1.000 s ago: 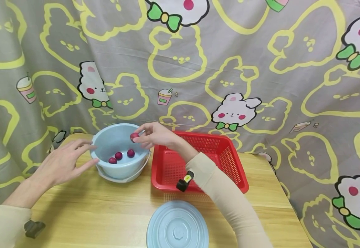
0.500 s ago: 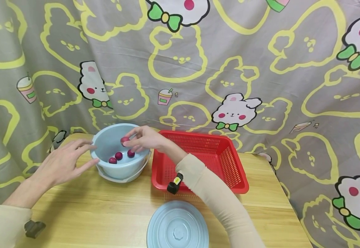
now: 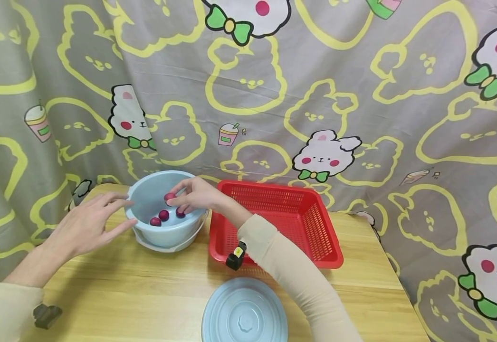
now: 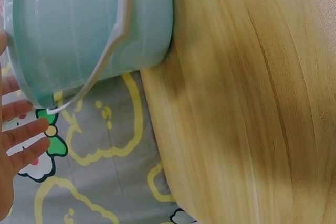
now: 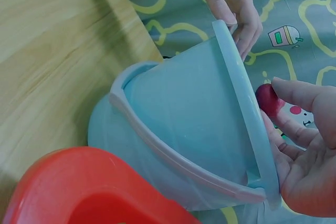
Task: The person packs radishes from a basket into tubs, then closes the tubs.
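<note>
A light blue bucket [image 3: 146, 190] stands at the back left of the wooden table, with dark red plums [image 3: 163, 215] on its bottom. My right hand [image 3: 190, 194] reaches over the bucket's right rim and pinches one more red plum [image 3: 169, 196] in its fingertips, inside the bucket. The right wrist view shows that plum [image 5: 269, 99] above the bucket's rim [image 5: 241, 93]. My left hand [image 3: 87, 222] rests with straight fingers against the bucket's left side, its fingertips [image 4: 25, 129] beside the bucket wall [image 4: 94, 30] in the left wrist view.
A red plastic basket [image 3: 312, 223] sits right of the bucket, nothing visible in it. A round light blue lid [image 3: 244, 313] lies near the table's front edge. A patterned curtain [image 3: 274, 85] hangs right behind the table.
My right hand has carried the plum leftward and down, from the bucket's right rim into the bucket. The left hand and the bucket have stayed put.
</note>
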A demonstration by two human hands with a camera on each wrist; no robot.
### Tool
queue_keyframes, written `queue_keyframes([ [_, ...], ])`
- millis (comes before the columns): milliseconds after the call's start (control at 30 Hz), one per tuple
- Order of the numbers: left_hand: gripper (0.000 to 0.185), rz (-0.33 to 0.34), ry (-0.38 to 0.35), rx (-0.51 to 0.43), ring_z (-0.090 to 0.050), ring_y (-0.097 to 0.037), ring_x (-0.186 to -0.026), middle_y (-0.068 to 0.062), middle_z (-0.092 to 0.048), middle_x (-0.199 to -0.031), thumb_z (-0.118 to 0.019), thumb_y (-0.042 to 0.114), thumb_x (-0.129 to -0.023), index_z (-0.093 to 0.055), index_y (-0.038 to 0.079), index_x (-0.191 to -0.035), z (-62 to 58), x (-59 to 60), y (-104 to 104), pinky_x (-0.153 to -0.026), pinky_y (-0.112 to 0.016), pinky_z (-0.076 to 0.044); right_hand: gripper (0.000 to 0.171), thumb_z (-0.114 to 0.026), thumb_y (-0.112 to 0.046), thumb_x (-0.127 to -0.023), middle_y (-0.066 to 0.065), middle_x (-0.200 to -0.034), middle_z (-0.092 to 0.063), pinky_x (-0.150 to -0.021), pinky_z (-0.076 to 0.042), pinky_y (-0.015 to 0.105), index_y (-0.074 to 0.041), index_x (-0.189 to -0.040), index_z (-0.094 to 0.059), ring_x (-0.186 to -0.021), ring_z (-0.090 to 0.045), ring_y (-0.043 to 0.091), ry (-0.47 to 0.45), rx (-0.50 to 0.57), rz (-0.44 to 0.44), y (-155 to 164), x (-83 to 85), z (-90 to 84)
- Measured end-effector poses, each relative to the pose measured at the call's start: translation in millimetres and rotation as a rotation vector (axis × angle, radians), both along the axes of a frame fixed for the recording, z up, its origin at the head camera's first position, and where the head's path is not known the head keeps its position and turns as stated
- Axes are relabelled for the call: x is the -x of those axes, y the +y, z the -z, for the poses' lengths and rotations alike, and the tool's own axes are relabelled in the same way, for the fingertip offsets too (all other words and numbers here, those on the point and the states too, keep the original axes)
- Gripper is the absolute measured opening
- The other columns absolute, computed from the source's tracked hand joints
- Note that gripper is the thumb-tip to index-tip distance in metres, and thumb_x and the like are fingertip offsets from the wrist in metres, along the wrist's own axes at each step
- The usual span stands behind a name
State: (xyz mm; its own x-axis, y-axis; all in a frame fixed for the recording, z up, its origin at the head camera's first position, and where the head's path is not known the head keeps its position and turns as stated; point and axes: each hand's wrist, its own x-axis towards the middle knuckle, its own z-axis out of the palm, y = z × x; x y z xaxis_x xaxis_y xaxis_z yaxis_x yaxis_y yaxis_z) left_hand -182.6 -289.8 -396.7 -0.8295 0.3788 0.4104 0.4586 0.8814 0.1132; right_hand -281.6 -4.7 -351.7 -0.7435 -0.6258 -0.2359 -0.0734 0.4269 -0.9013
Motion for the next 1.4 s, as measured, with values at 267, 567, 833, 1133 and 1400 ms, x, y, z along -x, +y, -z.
queue_keyframes([
  [267, 0.048, 0.000, 0.010, -0.007, -0.067, -0.043, -0.118, -0.017, -0.069, -0.132, -0.076, 0.046, -0.094, -0.073, 0.011, -0.127, 0.9, -0.6, 1, -0.084, -0.065, -0.058, 0.028, -0.077, -0.019, -0.098, 0.026, -0.110, -0.076, -0.081, -0.067, 0.033, -0.005, -0.122, -0.071, -0.107, -0.076, 0.044, 0.003, 0.013, 0.012, 1, 0.7, 2.5],
  [567, 0.048, -0.009, -0.011, -0.008, -0.066, -0.043, -0.119, -0.018, -0.068, -0.133, -0.073, 0.047, -0.096, -0.073, 0.011, -0.128, -2.4, -1.0, 3, -0.085, -0.066, -0.057, 0.029, -0.074, -0.018, -0.100, 0.011, -0.104, -0.077, -0.084, -0.066, 0.034, -0.004, -0.125, -0.070, -0.097, -0.079, 0.035, -0.001, 0.088, -0.018, 16, -4.0, -6.2],
  [833, 0.047, 0.006, 0.005, -0.069, -0.066, -0.044, -0.120, -0.019, -0.068, -0.133, -0.078, 0.039, -0.093, -0.073, 0.009, -0.128, -3.1, -3.0, 6, -0.091, -0.065, -0.055, 0.033, -0.074, -0.019, -0.099, 0.014, -0.104, -0.073, -0.083, -0.066, 0.034, -0.005, -0.128, -0.070, -0.097, -0.078, 0.036, 0.046, 0.114, -0.019, 35, -11.2, -12.5],
  [1133, 0.052, 0.087, 0.126, -0.082, -0.068, -0.042, -0.114, -0.019, -0.070, -0.130, -0.084, 0.036, -0.087, -0.071, 0.010, -0.129, -5.6, -13.2, 17, -0.080, -0.062, -0.059, 0.030, -0.074, -0.015, -0.099, 0.005, -0.095, -0.070, -0.083, -0.066, 0.037, -0.003, -0.126, -0.069, -0.093, -0.078, 0.034, 0.066, 0.152, 0.020, 62, -28.2, -14.8],
  [1400, 0.049, 0.247, 0.258, -0.128, -0.070, -0.036, -0.111, -0.015, -0.071, -0.128, -0.066, 0.050, -0.100, -0.072, 0.008, -0.126, -7.6, -22.5, 42, -0.086, -0.055, -0.059, 0.026, -0.076, -0.011, -0.097, 0.013, -0.094, -0.072, -0.084, -0.066, 0.046, -0.001, -0.121, -0.071, -0.090, -0.074, 0.044, 0.148, 0.172, 0.056, 88, -49.5, -16.5],
])
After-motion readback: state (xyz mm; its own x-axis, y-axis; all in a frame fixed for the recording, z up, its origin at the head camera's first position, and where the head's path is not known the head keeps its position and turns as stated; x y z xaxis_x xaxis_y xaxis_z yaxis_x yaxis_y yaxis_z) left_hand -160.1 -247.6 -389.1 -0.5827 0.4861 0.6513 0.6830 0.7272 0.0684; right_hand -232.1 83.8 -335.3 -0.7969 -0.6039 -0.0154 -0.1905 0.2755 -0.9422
